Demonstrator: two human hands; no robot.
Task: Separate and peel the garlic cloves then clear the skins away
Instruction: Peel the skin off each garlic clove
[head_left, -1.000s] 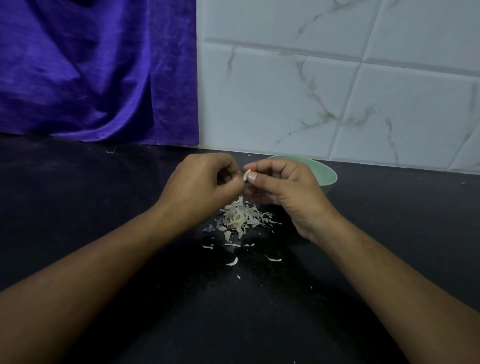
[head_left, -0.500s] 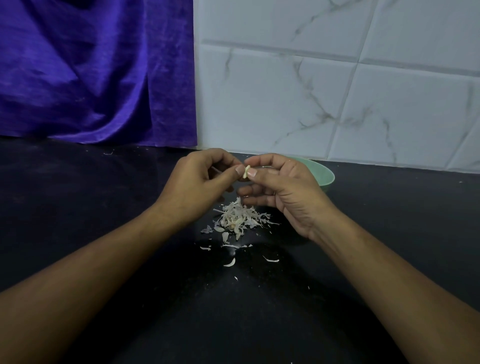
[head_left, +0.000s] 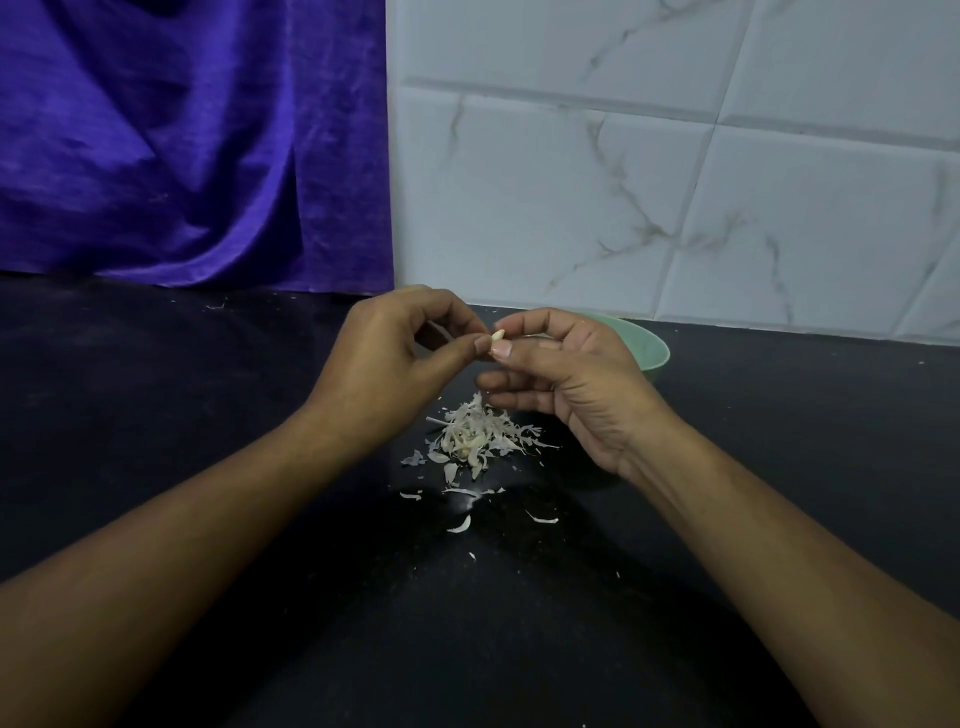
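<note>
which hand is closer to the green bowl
The right. The right hand sits directly in front of the green bowl, overlapping its near rim in view. The left hand is farther left, beyond the garlic clove both hands pinch.

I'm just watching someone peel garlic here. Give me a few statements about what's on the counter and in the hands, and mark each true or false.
1. Both hands pinch one garlic clove between them. True: the left hand and the right hand meet at it.
2. The clove is held above the counter. True.
3. The pile of skins lies inside the bowl. False: it lies on the black counter, in front of the green bowl.
4. The bowl is red. False: it is pale green.
5. A knife lies beside the skins. False: no knife is in view.
6. A purple cloth hangs behind the counter on the left. True.
</note>
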